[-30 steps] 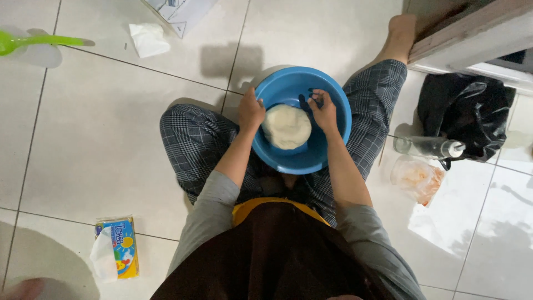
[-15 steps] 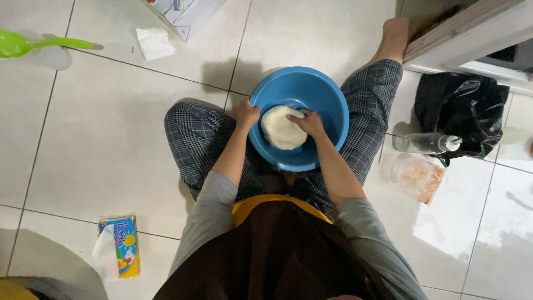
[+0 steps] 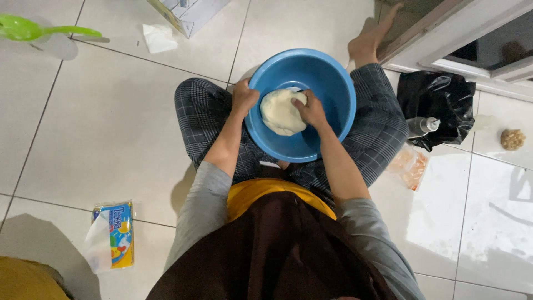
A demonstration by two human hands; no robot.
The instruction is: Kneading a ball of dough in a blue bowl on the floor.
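I sit cross-legged on a tiled floor with a blue plastic basin [image 3: 327,83] resting between my legs. A pale lump of dough [image 3: 279,113] lies inside it. My left hand [image 3: 245,96] grips the basin's near-left rim. My right hand [image 3: 311,109] is curled as a fist and presses into the right side of the dough.
A black plastic bag [image 3: 436,105] with a clear bottle [image 3: 422,126] lies at the right, a small clear bag [image 3: 410,165] below it. A tissue pack [image 3: 112,233] sits at lower left. A green ladle [image 3: 39,29], a crumpled tissue [image 3: 158,37] and a cardboard box [image 3: 186,14] lie at the top.
My right hand went from the basin's far rim onto the dough and now presses it. The dough has shifted slightly left. My left hand stays on the rim.
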